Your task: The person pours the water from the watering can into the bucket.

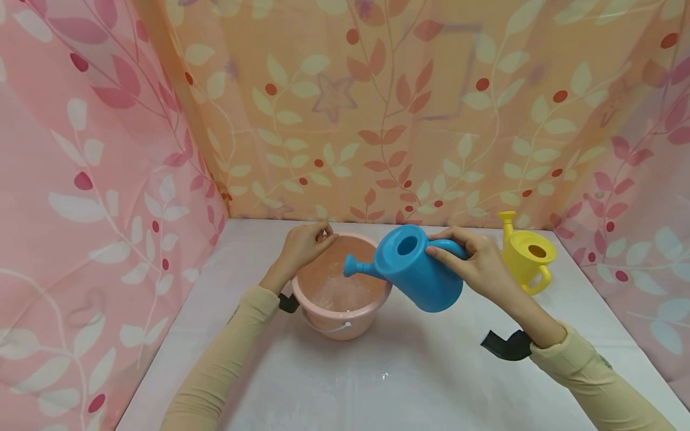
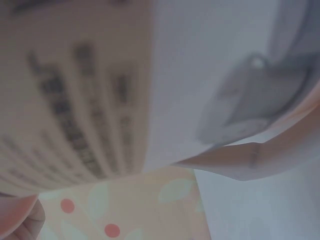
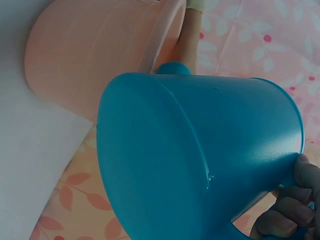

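A blue watering can (image 1: 426,275) is tilted to the left, its spout (image 1: 358,266) reaching over the opening of a pink bucket (image 1: 339,323). My right hand (image 1: 474,263) grips the can's handle, thumb on top. In the right wrist view the can's round base (image 3: 150,160) faces the camera, a few droplets on its edge, and the curled fingers (image 3: 285,215) hold the handle. At the bucket's far rim, my left hand (image 1: 307,245) pinches the edge between thumb and fingers. Water appears to glint inside the bucket. The left wrist view is mostly filled by a blurred printed label (image 2: 75,110).
A yellow watering can (image 1: 520,257) stands at the back right, beyond my right hand. Small wet spots (image 1: 384,376) shine on the white table (image 1: 431,383) in front. Floral cloth walls (image 1: 334,149) enclose the back and both sides.
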{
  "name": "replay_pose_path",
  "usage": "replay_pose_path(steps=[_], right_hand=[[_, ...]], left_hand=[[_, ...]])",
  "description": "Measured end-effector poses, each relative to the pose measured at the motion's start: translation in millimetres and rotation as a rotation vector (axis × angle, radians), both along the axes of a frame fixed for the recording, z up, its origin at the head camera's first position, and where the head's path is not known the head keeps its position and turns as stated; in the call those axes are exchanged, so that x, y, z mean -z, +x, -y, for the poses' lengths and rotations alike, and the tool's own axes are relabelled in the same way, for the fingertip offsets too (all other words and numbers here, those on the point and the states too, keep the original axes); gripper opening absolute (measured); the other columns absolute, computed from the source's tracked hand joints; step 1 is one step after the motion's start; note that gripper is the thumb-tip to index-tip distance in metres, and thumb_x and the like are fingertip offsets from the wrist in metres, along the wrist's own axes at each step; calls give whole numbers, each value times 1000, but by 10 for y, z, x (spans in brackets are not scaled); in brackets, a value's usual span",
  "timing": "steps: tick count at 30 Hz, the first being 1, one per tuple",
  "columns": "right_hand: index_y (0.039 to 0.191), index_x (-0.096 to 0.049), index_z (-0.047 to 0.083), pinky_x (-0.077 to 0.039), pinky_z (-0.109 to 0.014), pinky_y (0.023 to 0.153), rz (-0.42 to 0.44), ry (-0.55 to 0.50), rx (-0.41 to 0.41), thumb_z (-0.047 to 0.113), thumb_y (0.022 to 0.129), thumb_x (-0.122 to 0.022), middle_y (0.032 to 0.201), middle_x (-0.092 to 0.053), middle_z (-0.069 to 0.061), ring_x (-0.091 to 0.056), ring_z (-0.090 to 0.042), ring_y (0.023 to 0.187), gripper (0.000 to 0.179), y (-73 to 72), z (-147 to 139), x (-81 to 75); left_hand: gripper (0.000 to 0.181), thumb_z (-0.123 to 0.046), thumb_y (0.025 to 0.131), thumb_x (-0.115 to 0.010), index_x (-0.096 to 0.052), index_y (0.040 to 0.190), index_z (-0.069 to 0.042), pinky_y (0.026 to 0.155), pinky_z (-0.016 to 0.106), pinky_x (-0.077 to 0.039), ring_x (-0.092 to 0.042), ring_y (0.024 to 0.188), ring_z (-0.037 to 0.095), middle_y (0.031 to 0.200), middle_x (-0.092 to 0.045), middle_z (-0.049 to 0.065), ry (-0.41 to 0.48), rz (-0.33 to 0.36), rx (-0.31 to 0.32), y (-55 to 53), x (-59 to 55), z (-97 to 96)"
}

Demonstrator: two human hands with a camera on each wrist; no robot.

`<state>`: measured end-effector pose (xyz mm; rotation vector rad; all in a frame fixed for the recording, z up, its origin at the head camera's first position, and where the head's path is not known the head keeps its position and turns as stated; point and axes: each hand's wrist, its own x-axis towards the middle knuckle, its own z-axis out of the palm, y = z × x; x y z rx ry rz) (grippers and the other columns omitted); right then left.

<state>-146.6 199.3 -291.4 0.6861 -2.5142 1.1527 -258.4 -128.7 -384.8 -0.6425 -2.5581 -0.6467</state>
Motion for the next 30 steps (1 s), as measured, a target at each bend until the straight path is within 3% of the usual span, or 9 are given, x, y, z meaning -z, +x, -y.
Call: replay_pose_path(steps=[12,30], right_hand=[[106,-64,8,-48,-59,79,7,8,4,19,84,-68,104,-67,-12,-63,-36,98,24,14,2,-7],[105,-64,7,-49,-58,79,-16,11,4,17,83,-69,103,-68,-12,-63,-35,97,25,10,10,0]], left_hand=[[17,-37,88,-62,-62,82,-21,47,25,-31,-40,45,11,54,-45,-7,6,37,-6,16,-14,-1],[16,-36,87,-62,-62,81,-22,47,26,-31,-40,46,11,54,-44,-7,8,32,-11,6,-8,2]])
